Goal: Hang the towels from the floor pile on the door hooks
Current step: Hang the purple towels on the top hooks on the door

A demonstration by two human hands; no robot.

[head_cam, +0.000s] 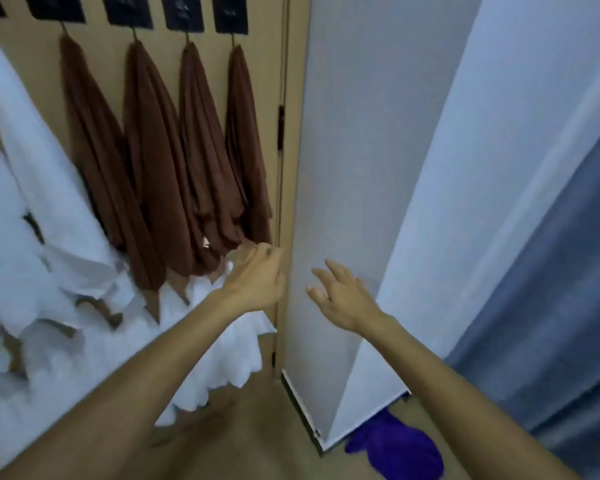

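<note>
Four brown towels hang side by side on the door point(35, 60), each off its own dark hook plate along the top edge: the first brown towel point(94, 147) on the left, the second brown towel point(149, 168) next to it, the third brown towel point(205, 161) after that, and the fourth brown towel point(246, 150) closest to the hinge side. Their lower ends overlap a little, all draped in long folds. The hook plates point(132, 10) sit in a row above them, dark and square.

Left of the brown row, a white towel point(39, 174) hangs long and loose down the door, and more white cloth point(219, 351) bunches lower down, spilling below the brown towels toward the floor point(257, 438).

The left hand point(257, 277) reaches in at the bottom of the fourth brown towel, right by the door's hinge edge. Its fingers are curled in at the tips, just under the towel's hem; whether they pinch any cloth I cannot tell, the view is too blurred there.

The right hand point(340, 294) hovers in front of the pale wall panel point(354, 168), fingers spread and relaxed, holding nothing, apart from the left hand.

Down in the lower right, a purple cloth point(395, 445) lies on the floor, partly tucked under the panel's bottom corner. A blue-grey curtain point(551, 306) runs along the right side.
</note>
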